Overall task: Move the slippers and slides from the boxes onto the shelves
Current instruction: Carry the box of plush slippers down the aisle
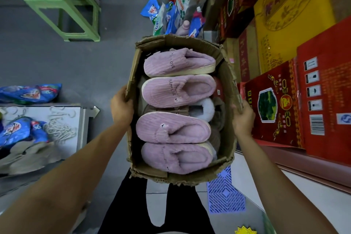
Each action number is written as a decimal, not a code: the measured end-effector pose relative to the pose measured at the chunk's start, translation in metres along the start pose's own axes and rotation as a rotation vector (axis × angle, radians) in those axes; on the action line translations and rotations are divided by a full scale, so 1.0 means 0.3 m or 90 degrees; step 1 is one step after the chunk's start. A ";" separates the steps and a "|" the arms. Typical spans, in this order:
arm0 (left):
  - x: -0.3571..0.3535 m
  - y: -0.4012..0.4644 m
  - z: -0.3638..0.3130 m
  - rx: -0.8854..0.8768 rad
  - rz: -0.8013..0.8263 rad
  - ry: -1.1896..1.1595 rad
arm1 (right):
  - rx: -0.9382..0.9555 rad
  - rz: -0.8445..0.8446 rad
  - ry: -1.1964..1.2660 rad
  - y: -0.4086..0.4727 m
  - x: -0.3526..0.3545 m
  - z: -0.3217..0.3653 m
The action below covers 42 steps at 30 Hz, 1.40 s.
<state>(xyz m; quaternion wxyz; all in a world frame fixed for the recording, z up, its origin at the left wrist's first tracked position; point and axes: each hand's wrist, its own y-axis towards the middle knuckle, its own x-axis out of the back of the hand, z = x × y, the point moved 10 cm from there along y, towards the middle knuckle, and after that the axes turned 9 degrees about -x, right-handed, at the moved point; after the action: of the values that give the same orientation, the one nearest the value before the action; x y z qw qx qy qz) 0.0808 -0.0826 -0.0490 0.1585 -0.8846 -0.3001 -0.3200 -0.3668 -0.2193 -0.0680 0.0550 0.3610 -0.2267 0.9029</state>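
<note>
From the head camera, a person looks down at a brown cardboard box point(133, 74) held up in front of the body, above the legs. The box is open at the top and its edges are torn.

The left hand point(121, 106) grips the left wall of the box, with its fingers curled around the edge. The right hand point(244, 118) grips the right wall the same way, fingers wrapped over the rim. Both hands are closed on the box.

Inside the box lie four fluffy purple slippers point(178, 91), side by side in a row from the far end to the near end. They fill most of the box. Under them, near the right wall of the box, some white fluff point(206, 106) and brown fuzzy things point(220, 112) peek out.

Right of the box stand red boxes point(275, 112) and a yellow box point(292, 21). Just past the far end of the box lie blue packets point(171, 17). Far left of the box stands a green stool point(64, 17) on the grey floor point(57, 59).
</note>
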 end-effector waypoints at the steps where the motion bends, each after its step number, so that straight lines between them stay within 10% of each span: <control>1: 0.010 0.008 -0.005 0.002 -0.003 -0.008 | 0.010 0.004 0.004 -0.005 0.004 0.016; 19: 0.549 0.461 0.173 0.002 -0.012 -0.136 | 0.070 0.011 0.047 -0.267 -0.227 0.706; 42: 1.383 1.129 0.429 0.117 -0.300 -0.200 | 0.265 0.175 0.061 -0.167 -1.045 1.996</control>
<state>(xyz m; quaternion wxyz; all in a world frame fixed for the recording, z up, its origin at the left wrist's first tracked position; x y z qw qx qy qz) 0.6108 -0.1044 0.0996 0.1113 -0.8112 -0.5456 -0.1787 0.2516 -0.4234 0.1194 -0.1333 0.2869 -0.0800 0.9453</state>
